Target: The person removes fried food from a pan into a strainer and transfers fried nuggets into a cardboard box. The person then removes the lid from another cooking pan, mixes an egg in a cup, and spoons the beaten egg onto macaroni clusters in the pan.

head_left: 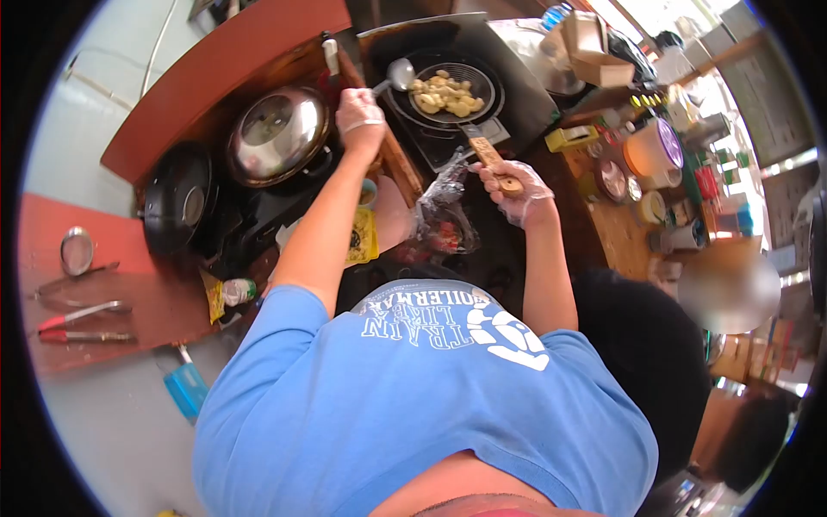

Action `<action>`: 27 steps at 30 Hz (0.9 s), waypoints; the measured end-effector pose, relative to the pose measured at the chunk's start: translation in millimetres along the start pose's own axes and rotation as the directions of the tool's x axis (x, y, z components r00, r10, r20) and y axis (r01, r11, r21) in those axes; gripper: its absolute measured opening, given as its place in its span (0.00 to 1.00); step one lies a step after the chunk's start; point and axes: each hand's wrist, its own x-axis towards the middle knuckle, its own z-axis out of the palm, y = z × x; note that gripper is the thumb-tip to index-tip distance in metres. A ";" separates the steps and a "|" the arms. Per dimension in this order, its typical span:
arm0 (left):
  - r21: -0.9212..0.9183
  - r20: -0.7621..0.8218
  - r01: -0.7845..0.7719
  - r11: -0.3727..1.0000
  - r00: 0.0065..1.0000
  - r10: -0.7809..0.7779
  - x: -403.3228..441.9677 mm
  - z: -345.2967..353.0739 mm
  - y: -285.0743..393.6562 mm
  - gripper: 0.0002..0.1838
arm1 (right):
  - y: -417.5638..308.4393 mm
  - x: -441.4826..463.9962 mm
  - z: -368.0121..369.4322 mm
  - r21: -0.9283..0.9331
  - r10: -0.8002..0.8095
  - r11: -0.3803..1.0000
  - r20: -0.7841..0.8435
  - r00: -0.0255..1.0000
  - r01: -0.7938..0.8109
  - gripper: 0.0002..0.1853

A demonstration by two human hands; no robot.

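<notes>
Left hand (360,121): grasping the steel ladle (401,74) beside the strainer (479,82).
Right hand (519,191): grasping the strainer's wooden handle (485,152).
Pale chunks (446,95): sitting in its mesh over the black pan (397,104); we are judging that tilting could spill them.
Plastic bag (442,212): lying near the cooktop (437,148), possibly risking melting.

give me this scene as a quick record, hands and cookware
left hand: gloved, gripping a ladle
right hand: gloved, gripping the strainer's wooden handle
strainer position: over a wok; whether they touch is unclear
strainer contents: pale yellow pieces
ladle bowl: at the strainer's left edge
lid: shiny, domed, left of the left hand
black pan: farther left, beyond the lid
</notes>
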 end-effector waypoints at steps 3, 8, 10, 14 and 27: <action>0.030 0.078 0.190 0.981 0.978 -0.192 -1.0 16.2 -6.0 0.14 | -1.3 7.6 -1.9 0.035 0.012 0.999 0.035 0.999 -0.013 0.20; 0.161 0.349 0.312 0.936 0.870 -0.350 1.6 -16.9 14.9 0.24 | 2.6 14.7 8.0 -0.004 0.002 1.000 -0.031 1.000 -0.002 0.21; 0.215 0.328 0.124 0.969 0.925 -0.191 23.2 -27.7 -20.6 0.23 | 7.0 19.3 9.6 0.006 -0.017 1.000 -0.073 0.997 0.017 0.23; 0.582 0.321 -0.175 0.794 0.947 -0.027 83.8 -125.3 -65.5 0.19 | 13.7 25.0 16.0 0.012 -0.030 0.999 -0.095 0.995 0.031 0.23; 0.602 0.625 -0.372 0.707 0.770 -0.127 167.8 -145.4 -171.3 0.20 | 39.1 44.7 -3.6 0.189 -0.053 0.980 -0.066 0.996 0.064 0.28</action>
